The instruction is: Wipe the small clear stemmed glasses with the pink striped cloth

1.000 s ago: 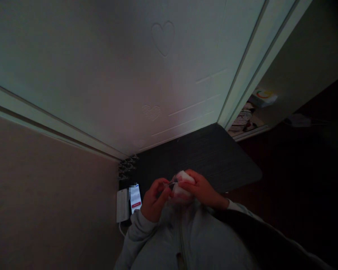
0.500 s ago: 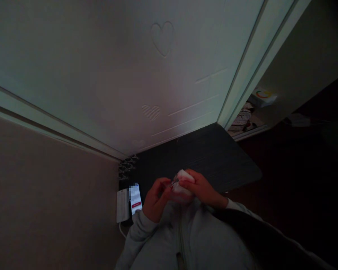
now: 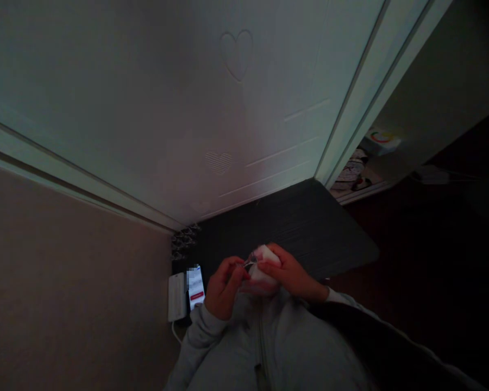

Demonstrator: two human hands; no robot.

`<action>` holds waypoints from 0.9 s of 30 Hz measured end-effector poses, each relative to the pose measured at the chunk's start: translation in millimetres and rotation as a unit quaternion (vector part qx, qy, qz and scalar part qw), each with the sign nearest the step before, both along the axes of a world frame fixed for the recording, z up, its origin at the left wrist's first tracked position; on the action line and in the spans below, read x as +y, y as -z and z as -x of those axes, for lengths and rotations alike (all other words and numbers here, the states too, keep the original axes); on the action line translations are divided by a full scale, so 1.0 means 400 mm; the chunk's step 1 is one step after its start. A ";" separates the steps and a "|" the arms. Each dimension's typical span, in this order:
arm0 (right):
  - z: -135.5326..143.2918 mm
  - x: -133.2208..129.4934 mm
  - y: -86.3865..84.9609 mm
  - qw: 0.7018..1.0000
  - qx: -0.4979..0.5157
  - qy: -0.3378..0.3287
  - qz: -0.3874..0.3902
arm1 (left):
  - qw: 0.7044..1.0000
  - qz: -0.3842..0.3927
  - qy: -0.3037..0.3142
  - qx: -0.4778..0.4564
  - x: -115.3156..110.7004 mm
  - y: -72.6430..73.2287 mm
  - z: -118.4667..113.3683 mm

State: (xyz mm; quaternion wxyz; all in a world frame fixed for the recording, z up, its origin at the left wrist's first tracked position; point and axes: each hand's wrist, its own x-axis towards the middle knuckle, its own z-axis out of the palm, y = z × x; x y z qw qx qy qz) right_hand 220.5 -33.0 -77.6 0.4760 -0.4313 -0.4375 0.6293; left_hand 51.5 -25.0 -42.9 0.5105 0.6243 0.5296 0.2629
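Note:
My right hand [image 3: 289, 271] grips a small pink-and-white packet [image 3: 264, 278], its thumb across the top and its fingers on the far side. My left hand [image 3: 225, 288] is closed in a pinch on clear plastic wrapping [image 3: 250, 262] at the packet's left end. The wrapping is drawn out between the two hands. Both hands are held close to my body, over the near edge of a dark tabletop [image 3: 301, 217]. In the dim light the packet's contents cannot be made out.
A lit phone [image 3: 196, 288] lies left of my left hand, beside a white power strip [image 3: 176, 297] with a cable. Dark wiry spikes [image 3: 184, 239] stand in the table's corner. A white panel [image 3: 155, 108] with raised hearts rises behind; a box [image 3: 381, 142] lies in the opening at right.
My left hand has pulled slightly away to the left and the clear wrapping is stretched out more. My right hand keeps hold of the packet almost unmoved.

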 end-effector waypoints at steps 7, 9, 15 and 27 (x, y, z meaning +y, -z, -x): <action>-0.002 0.003 0.008 0.999 -0.039 -0.017 0.021 | 1.000 0.004 0.012 0.020 0.004 0.005 0.001; -0.005 0.003 0.008 0.998 -0.048 -0.013 0.022 | 1.000 0.001 0.015 0.026 0.004 0.008 0.002; -0.005 0.004 0.011 0.999 -0.010 0.019 0.038 | 0.997 -0.051 0.048 0.028 0.001 0.011 0.007; -0.006 -0.001 0.000 0.999 -0.046 0.003 -0.013 | 0.999 -0.021 0.016 0.020 -0.001 0.009 0.008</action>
